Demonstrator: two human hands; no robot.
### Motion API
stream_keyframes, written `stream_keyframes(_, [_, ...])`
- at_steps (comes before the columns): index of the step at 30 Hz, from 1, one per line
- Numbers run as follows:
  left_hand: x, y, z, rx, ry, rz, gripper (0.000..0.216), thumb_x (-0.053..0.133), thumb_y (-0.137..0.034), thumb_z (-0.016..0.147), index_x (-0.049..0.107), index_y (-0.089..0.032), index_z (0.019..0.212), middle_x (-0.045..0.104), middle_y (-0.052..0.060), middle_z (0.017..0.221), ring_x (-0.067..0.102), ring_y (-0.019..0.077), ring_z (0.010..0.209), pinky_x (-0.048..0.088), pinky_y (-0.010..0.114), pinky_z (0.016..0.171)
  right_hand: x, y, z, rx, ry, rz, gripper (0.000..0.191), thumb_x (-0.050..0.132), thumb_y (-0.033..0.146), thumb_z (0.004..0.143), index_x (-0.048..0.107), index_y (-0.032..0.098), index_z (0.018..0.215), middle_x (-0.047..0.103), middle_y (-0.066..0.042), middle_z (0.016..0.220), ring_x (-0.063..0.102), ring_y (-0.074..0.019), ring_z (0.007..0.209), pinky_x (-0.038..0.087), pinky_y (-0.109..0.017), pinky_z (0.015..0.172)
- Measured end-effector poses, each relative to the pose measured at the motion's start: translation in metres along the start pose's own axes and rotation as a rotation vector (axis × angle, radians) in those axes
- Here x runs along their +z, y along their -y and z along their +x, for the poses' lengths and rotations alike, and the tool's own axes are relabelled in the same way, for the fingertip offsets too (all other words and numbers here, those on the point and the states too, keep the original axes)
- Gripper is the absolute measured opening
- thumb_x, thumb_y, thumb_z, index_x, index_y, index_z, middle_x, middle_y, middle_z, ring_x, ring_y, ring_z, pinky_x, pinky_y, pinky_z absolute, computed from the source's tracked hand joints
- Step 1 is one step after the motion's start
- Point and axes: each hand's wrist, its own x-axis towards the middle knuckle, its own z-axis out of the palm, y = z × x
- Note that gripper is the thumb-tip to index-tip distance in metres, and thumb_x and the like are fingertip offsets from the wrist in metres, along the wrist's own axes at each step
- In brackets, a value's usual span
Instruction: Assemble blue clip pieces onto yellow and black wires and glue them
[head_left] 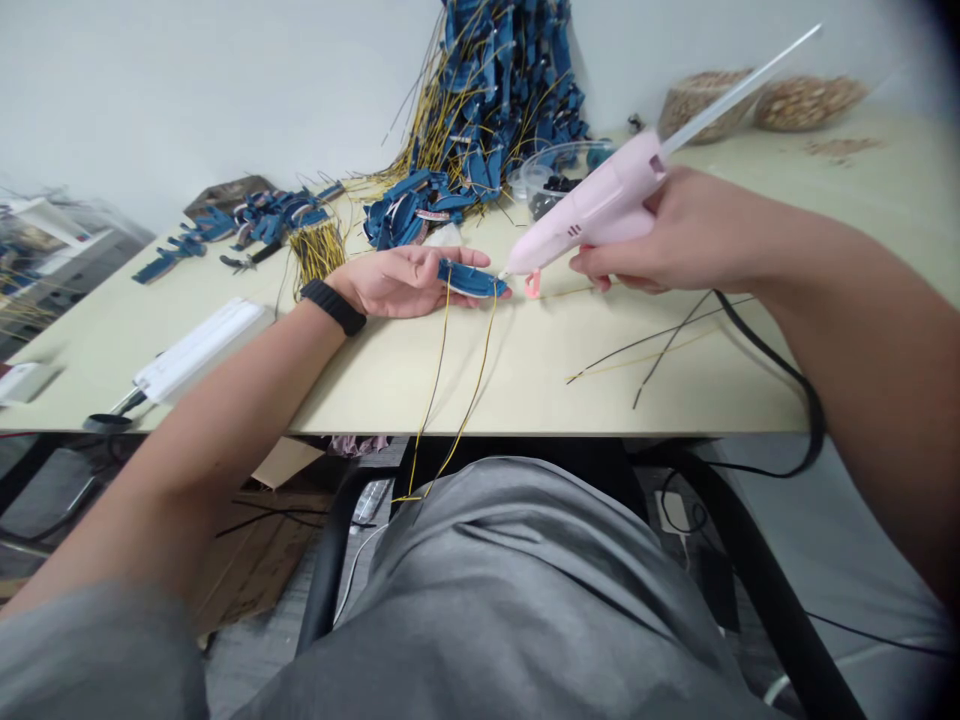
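Observation:
My left hand [401, 280], palm up, holds a small blue curved piece [472, 280] between thumb and fingers. Two thin yellow-and-black wires [480, 370] hang from the piece, past the table edge toward my lap. My right hand [675, 235] grips a pale pink hot glue gun [589, 210]. A long clear glue stick [742, 88] sticks out of its back end. The gun's nozzle is at the right end of the blue piece; whether it touches is too small to tell. A pink stand [532, 284] hangs under the gun's front.
Blue wired parts form a tall heap [502, 90] at the back, with more to its left. A clear tub [551, 180] holds black bits. A white power strip [206, 345] lies at left, pliers [251, 258] beyond. Loose wires [652, 345] and a black cord [806, 420] lie right.

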Motion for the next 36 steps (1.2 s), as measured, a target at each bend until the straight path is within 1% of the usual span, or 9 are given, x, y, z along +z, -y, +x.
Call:
stream_keyframes(7, [-0.005, 0.0, 0.001, -0.024, 0.03, -0.02, 0.069, 0.115, -0.068, 0.087, 0.094, -0.021, 0.134, 0.09, 0.02, 0.153, 0.073, 0.0596, 0.171, 0.055, 0.072, 0.148, -0.002, -0.006, 0.001, -0.015, -0.001, -0.017, 0.033, 0.099, 0.025, 0.103, 0.077, 0.027, 0.079, 0.066, -0.002, 0.068, 0.059, -0.0193, 0.06, 0.045, -0.039, 0.063])
stream_keyframes(14, [-0.011, 0.009, 0.006, -0.024, 0.009, -0.052, 0.069, 0.113, -0.065, 0.083, 0.095, -0.023, 0.135, 0.092, 0.02, 0.145, 0.078, 0.0581, 0.165, 0.055, 0.074, 0.146, -0.002, -0.001, -0.002, -0.012, 0.011, 0.014, 0.033, 0.097, 0.018, 0.102, 0.078, 0.027, 0.077, 0.069, -0.002, 0.069, 0.058, -0.0195, 0.061, 0.044, -0.039, 0.064])
stream_keyframes(17, [-0.01, 0.01, 0.006, -0.016, -0.002, -0.053, 0.068, 0.115, -0.065, 0.078, 0.095, -0.022, 0.128, 0.092, 0.021, 0.142, 0.077, 0.0601, 0.165, 0.054, 0.076, 0.146, -0.002, 0.001, -0.002, 0.012, 0.008, 0.031, 0.035, 0.09, 0.013, 0.106, 0.079, 0.026, 0.075, 0.069, 0.0, 0.067, 0.057, -0.0175, 0.06, 0.043, -0.038, 0.064])
stream_keyframes(20, [-0.006, 0.008, 0.005, -0.007, -0.005, -0.045, 0.063, 0.115, -0.063, 0.078, 0.095, -0.022, 0.123, 0.091, 0.02, 0.146, 0.078, 0.0597, 0.164, 0.055, 0.074, 0.146, -0.003, 0.002, -0.003, 0.012, 0.009, 0.029, 0.036, 0.089, 0.013, 0.108, 0.079, 0.025, 0.075, 0.069, 0.0, 0.065, 0.056, -0.0167, 0.059, 0.043, -0.037, 0.066])
stream_keyframes(23, [-0.005, 0.006, 0.004, -0.021, -0.007, -0.042, 0.066, 0.113, -0.066, 0.083, 0.095, -0.022, 0.128, 0.092, 0.021, 0.144, 0.078, 0.0593, 0.164, 0.056, 0.072, 0.145, -0.003, 0.001, -0.002, 0.014, 0.004, 0.017, 0.035, 0.091, 0.017, 0.107, 0.079, 0.025, 0.075, 0.068, 0.0, 0.064, 0.057, -0.0171, 0.06, 0.043, -0.037, 0.065])
stream_keyframes(25, [-0.006, 0.005, 0.004, -0.035, -0.011, -0.047, 0.069, 0.112, -0.068, 0.084, 0.095, -0.021, 0.131, 0.092, 0.022, 0.139, 0.077, 0.061, 0.165, 0.053, 0.075, 0.146, -0.003, -0.001, -0.001, 0.017, 0.01, 0.019, 0.034, 0.092, 0.017, 0.107, 0.079, 0.025, 0.077, 0.069, 0.0, 0.066, 0.058, -0.0169, 0.061, 0.044, -0.037, 0.064])
stream_keyframes(28, [-0.008, 0.006, 0.003, -0.043, -0.022, -0.042, 0.068, 0.113, -0.064, 0.083, 0.095, -0.02, 0.131, 0.091, 0.023, 0.143, 0.075, 0.0621, 0.167, 0.051, 0.078, 0.148, -0.002, -0.004, 0.001, 0.0, 0.016, 0.031, 0.033, 0.089, 0.013, 0.107, 0.079, 0.024, 0.078, 0.07, 0.002, 0.068, 0.059, -0.0159, 0.062, 0.044, -0.036, 0.064])
stream_keyframes(32, [-0.008, 0.008, 0.003, -0.017, -0.022, -0.024, 0.067, 0.112, -0.067, 0.083, 0.095, -0.022, 0.13, 0.09, 0.023, 0.153, 0.076, 0.0582, 0.166, 0.057, 0.072, 0.144, 0.0, -0.004, 0.002, 0.0, 0.003, 0.041, 0.039, 0.093, 0.014, 0.107, 0.077, 0.025, 0.073, 0.068, 0.003, 0.063, 0.058, -0.0162, 0.06, 0.043, -0.036, 0.062])
stream_keyframes(36, [-0.007, 0.008, 0.004, -0.035, 0.004, -0.024, 0.069, 0.111, -0.072, 0.086, 0.095, -0.024, 0.133, 0.091, 0.022, 0.148, 0.081, 0.0559, 0.159, 0.057, 0.071, 0.143, 0.0, -0.003, 0.001, -0.023, 0.017, 0.056, 0.039, 0.092, 0.014, 0.107, 0.077, 0.026, 0.073, 0.069, 0.002, 0.064, 0.059, -0.0168, 0.061, 0.044, -0.036, 0.063])
